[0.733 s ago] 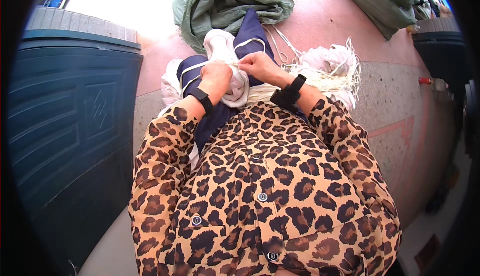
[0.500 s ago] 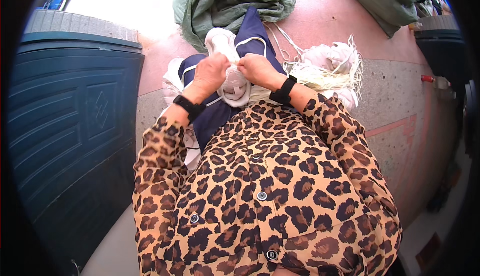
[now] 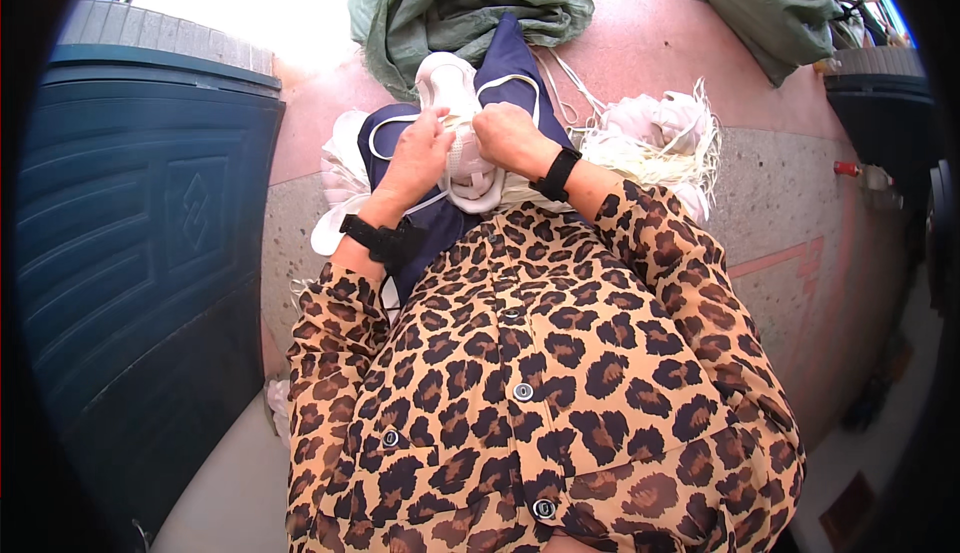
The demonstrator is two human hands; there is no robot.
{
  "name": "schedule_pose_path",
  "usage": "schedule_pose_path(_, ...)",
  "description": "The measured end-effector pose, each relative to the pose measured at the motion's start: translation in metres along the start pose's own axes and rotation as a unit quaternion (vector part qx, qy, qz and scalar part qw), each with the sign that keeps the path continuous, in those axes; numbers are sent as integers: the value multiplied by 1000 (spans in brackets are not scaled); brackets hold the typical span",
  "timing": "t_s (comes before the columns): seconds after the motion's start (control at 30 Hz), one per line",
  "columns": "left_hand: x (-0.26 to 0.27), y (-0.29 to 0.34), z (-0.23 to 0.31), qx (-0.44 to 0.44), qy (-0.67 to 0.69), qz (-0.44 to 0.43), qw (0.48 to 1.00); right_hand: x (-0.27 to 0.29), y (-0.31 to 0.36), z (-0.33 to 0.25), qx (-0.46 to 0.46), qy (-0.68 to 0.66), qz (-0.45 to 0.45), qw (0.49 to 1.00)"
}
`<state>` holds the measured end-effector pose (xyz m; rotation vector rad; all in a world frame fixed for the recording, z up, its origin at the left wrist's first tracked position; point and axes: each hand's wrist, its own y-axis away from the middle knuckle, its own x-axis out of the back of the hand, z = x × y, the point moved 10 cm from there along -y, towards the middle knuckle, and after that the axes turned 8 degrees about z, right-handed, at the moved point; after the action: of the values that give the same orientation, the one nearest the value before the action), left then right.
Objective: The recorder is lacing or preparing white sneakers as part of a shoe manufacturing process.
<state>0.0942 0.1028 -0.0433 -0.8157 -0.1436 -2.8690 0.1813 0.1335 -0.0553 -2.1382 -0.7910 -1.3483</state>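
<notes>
A pale pinkish-white shoe upper (image 3: 472, 168) rests between my thighs, its toe end pointing away from me and its opening close to my shirt. My left hand (image 3: 418, 153) is at the left side of its lacing, thumb and fingers pinched on the shoelace. Over the right side, my right hand (image 3: 508, 136) is closed with its knuckles up, gripping the shoelace; its fingertips are mostly hidden. One white loop of lace (image 3: 537, 93) curves out beyond my right hand. Another loop lies on my left thigh, over the dark blue trousers (image 3: 510, 48).
A bundle of pale uppers and loose laces (image 3: 660, 143) lies on the floor to my right. More white uppers (image 3: 345, 158) are by my left leg. A crumpled green sack (image 3: 470, 13) lies ahead, a second green sack (image 3: 765, 13) at far right. A dark blue door (image 3: 150, 203) stands left.
My left hand has drawn back slightly left and its fingers have loosened a little. My right hand has rolled over, knuckles up. The shoe upper has barely shifted.
</notes>
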Motion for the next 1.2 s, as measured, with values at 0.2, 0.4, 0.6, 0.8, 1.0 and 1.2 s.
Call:
schedule_pose_path(0.2,-18,3,-26,122,-60,-16,991,-28,-3,26,-107,-154,-81,979)
schedule_pose_path(0.4,-21,3,-25,135,-44,4,990,-46,7,49,-203,-408,-25,890)
schedule_pose_path(0.6,-18,8,-30,240,116,-3,964,-39,10,44,-209,-400,15,892)
schedule_pose_path(0.8,-15,9,-30,236,110,47,964,-18,0,46,-165,-331,77,926)
schedule_pose_path(1.0,-21,7,-56,273,129,81,950,-26,-7,37,-133,-303,75,941)
schedule_pose_path(1.2,23,-10,-33,112,49,146,982,-13,-4,33,-72,-204,-38,975)
